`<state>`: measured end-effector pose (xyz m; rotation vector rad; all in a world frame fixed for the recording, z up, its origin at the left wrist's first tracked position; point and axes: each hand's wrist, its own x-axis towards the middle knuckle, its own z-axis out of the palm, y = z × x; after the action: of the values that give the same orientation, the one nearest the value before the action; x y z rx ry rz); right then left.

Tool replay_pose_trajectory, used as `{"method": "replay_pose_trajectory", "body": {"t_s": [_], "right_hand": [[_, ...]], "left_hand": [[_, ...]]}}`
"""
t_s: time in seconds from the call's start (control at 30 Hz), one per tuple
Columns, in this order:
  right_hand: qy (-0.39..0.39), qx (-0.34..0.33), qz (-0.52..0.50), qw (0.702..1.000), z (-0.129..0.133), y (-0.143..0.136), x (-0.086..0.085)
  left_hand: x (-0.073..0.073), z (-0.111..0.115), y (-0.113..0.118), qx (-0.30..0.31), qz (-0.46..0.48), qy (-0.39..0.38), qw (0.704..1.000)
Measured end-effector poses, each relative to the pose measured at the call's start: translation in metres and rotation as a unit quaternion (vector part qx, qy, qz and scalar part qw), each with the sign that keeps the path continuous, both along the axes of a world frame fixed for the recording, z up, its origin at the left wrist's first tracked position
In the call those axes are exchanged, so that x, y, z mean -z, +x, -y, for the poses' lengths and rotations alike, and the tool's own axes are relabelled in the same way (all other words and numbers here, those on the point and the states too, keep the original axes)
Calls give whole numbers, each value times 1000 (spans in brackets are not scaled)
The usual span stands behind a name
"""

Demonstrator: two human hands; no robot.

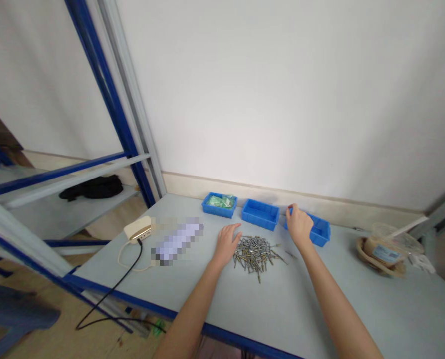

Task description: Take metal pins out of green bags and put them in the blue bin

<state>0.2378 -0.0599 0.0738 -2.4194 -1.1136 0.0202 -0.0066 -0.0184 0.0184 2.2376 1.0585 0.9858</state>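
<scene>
A loose pile of thin metal pieces that look like screws [255, 253], some silvery and some brass-coloured, lies on the grey table [267, 314]. At the pile's left edge rests my left hand [227, 245], palm down with its fingers stretched out. My right hand [299, 227] is over the left end of the right blue bin [322, 232], its fingers curled together and pointing down. Whatever those fingertips may hold is hidden. Between the hands, behind the pile, stands the middle blue bin [260, 214]; no contents show in it.
The left blue bin [219, 205] holds green-and-white packets. A cream-coloured box [138, 228] with a black cable and a pixelated object [177, 242] lie left. On the right sits a basket [379, 262] with a plastic tub. A white wall [282, 89] rises behind.
</scene>
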Motion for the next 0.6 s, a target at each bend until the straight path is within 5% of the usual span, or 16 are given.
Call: {"method": "replay_pose_trajectory", "body": {"t_s": [0.1,0.3,0.43,0.6], "right_hand": [[-33,22,9,999,6,3,0],[-122,-6,-9,992,0,2,5],[-151,-39,8,988,-12,-8,4],[-164,-56,18,985,-28,-16,4]], "left_hand": [[-13,-1,-28,-77,-47,77,993],[-24,-30,-136,-272,-162,90,944],[-18,-48,-175,-233,-239,75,940],[-10,-57,-172,-153,-300,97,937]]}}
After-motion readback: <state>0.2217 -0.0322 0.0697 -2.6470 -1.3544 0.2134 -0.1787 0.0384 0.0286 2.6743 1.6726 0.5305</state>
